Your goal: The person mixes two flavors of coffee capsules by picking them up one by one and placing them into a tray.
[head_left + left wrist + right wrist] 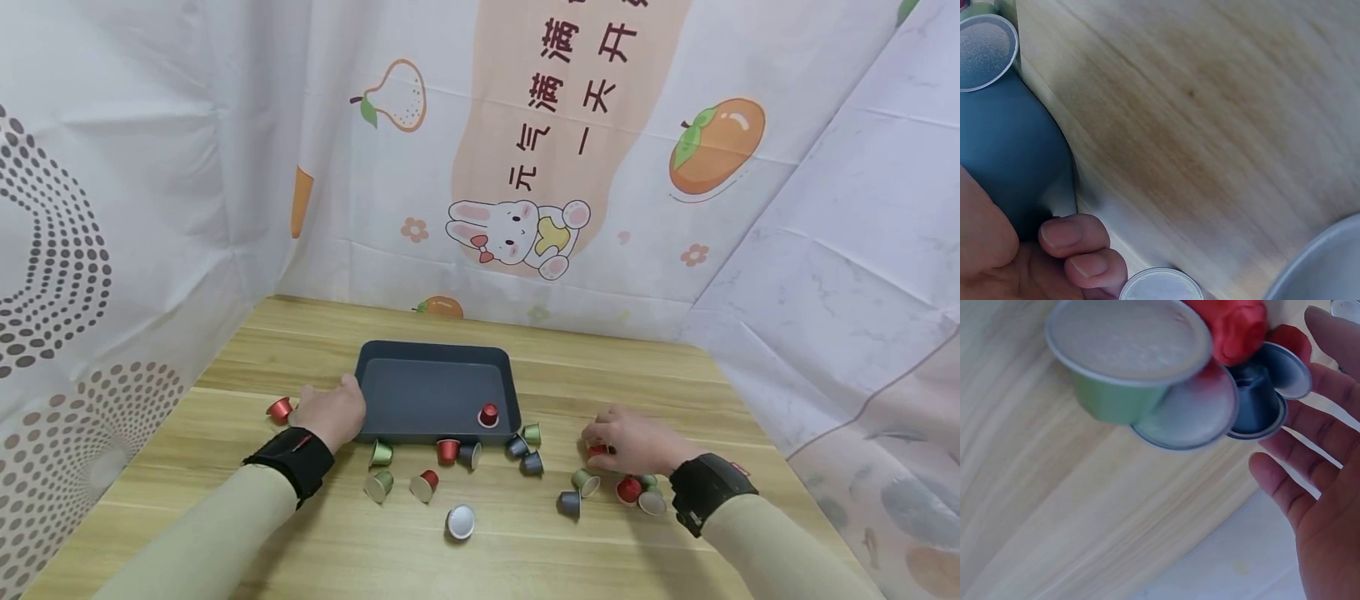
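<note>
My left hand point(330, 414) is at the left wall of a dark grey tray point(431, 437), fingers loosely curled. A red coffee capsule point(279, 409) lies just left of it. In the left wrist view, a pale capsule lid point(1161, 289) is beside the fingertips, and nothing shows between fingers and thumb. My right hand point(633, 442) reaches low over the right-hand capsules. A red capsule point(597, 451) shows under its fingers. The right wrist view has those fingers relaxed and spread beside a dark capsule point(1254, 406) and a green capsule point(1104, 400).
Inside the tray is one red capsule point(488, 415). Along its front edge lie several green, red and dark capsules, including a green capsule point(381, 453). Nearer me is a white-lidded capsule point(461, 522). Printed curtains point(420, 267) hang around the wooden table point(360, 558).
</note>
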`<state>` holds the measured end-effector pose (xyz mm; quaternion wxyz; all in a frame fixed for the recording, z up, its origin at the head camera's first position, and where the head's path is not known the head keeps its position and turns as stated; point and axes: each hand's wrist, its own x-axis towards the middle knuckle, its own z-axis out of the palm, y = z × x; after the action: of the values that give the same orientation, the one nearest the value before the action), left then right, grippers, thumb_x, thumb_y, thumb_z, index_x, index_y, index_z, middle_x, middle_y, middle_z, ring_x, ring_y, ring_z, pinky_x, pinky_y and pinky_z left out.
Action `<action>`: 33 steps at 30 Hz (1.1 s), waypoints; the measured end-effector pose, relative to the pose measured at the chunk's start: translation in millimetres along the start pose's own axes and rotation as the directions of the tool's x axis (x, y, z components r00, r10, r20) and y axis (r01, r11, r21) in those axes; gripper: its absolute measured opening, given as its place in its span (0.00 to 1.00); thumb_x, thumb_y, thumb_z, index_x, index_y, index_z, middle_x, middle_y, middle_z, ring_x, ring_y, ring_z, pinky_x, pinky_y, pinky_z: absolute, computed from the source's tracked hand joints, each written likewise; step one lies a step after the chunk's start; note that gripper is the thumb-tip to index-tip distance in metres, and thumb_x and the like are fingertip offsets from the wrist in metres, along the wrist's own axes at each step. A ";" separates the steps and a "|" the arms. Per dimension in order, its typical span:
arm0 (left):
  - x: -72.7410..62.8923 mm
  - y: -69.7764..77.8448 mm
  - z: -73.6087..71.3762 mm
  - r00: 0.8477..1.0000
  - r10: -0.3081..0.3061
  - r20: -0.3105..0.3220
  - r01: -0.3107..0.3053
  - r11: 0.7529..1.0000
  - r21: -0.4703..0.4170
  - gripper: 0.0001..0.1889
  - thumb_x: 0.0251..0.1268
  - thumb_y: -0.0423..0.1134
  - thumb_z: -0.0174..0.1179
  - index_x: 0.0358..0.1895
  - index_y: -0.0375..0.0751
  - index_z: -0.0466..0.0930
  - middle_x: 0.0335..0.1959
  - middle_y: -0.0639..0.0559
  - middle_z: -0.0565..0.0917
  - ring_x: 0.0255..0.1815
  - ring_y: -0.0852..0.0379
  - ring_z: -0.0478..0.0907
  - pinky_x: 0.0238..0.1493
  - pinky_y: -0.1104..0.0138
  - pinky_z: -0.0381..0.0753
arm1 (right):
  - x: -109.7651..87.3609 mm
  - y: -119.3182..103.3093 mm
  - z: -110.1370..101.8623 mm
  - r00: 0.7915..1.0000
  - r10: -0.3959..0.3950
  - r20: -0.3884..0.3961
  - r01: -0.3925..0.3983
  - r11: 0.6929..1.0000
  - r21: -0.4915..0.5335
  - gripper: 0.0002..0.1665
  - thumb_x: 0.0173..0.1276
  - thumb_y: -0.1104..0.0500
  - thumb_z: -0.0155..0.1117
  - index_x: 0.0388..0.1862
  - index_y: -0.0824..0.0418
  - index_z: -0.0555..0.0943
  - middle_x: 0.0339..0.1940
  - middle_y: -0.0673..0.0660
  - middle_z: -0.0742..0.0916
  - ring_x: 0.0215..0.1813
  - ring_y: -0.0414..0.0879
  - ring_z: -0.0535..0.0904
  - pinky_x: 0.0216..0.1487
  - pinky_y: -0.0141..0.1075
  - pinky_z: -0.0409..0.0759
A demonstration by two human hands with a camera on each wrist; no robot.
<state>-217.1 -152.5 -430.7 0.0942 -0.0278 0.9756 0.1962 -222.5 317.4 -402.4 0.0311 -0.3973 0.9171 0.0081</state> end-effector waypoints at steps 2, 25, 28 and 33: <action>0.3 -0.4 0.0 1.000 0.001 0.000 -0.001 1.000 0.004 0.23 0.76 0.25 0.37 0.72 0.24 0.59 0.28 0.38 0.82 0.56 0.25 0.61 0.48 0.30 0.72 | -0.4 -0.6 2.4 1.000 0.002 0.002 -0.002 1.000 0.002 0.13 0.63 0.49 0.75 0.44 0.52 0.86 0.34 0.43 0.79 0.38 0.39 0.71 0.37 0.35 0.74; -7.4 -4.2 -7.4 0.998 0.063 0.004 -0.063 0.991 0.121 0.25 0.75 0.24 0.42 0.72 0.19 0.58 0.24 0.38 0.83 0.51 0.25 0.70 0.58 0.34 0.70 | -0.6 0.6 9.8 0.996 -0.061 -0.061 0.056 0.995 -0.079 0.14 0.56 0.56 0.80 0.36 0.49 0.82 0.32 0.42 0.79 0.35 0.38 0.71 0.39 0.40 0.75; -8.4 -3.6 -7.7 0.999 0.049 0.009 -0.050 0.993 0.107 0.25 0.75 0.24 0.41 0.72 0.19 0.56 0.28 0.36 0.84 0.54 0.22 0.66 0.56 0.34 0.72 | -1.0 1.4 9.8 0.994 -0.076 -0.083 0.069 0.994 -0.082 0.14 0.56 0.57 0.81 0.37 0.51 0.83 0.32 0.43 0.81 0.36 0.39 0.73 0.39 0.40 0.77; -8.9 -3.5 -8.0 0.998 0.058 0.011 -0.059 0.991 0.123 0.25 0.76 0.24 0.40 0.72 0.19 0.56 0.26 0.38 0.84 0.55 0.22 0.66 0.58 0.34 0.70 | 1.1 1.1 1.0 0.992 -0.074 -0.099 0.069 0.996 -0.054 0.10 0.60 0.60 0.78 0.36 0.56 0.84 0.30 0.45 0.78 0.33 0.38 0.72 0.35 0.36 0.76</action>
<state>-209.4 -158.8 -423.0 0.0934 0.0072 0.9859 0.1385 -224.0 317.4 -403.5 -0.0253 -0.4306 0.9022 0.0102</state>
